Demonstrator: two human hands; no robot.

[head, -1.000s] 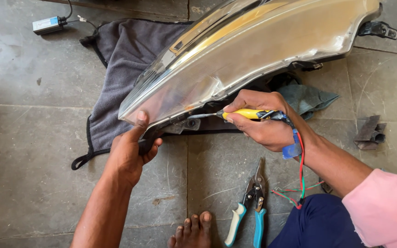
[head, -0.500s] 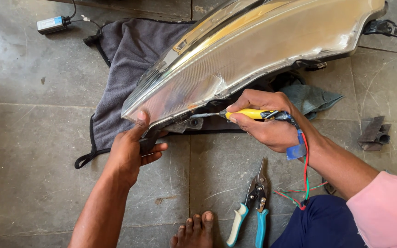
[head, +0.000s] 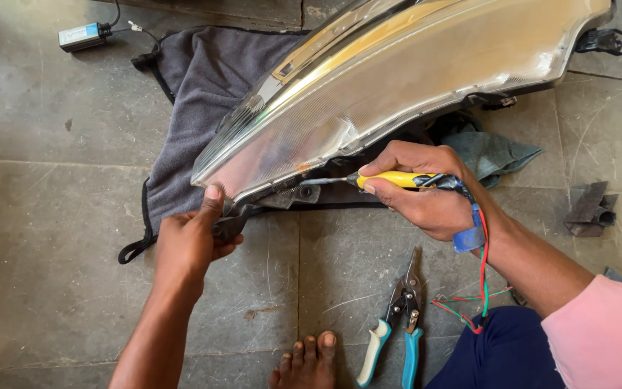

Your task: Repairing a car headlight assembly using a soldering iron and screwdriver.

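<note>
A large car headlight with a clear lens lies on a grey cloth on the stone floor. My left hand grips the headlight's near corner, thumb on the lens edge. In my right hand is a yellow-handled soldering iron, its metal tip touching the black housing seam under the lens. Red and green wires run from the iron past my wrist.
Blue-and-white-handled snips lie on the floor beside my bare foot. A small grey box with cables sits at the far left. A dark folded scrap lies at the right. A blue-grey rag lies under the headlight.
The view has shifted slightly. Both hands keep their grips, and the iron's tip stays at the seam.
</note>
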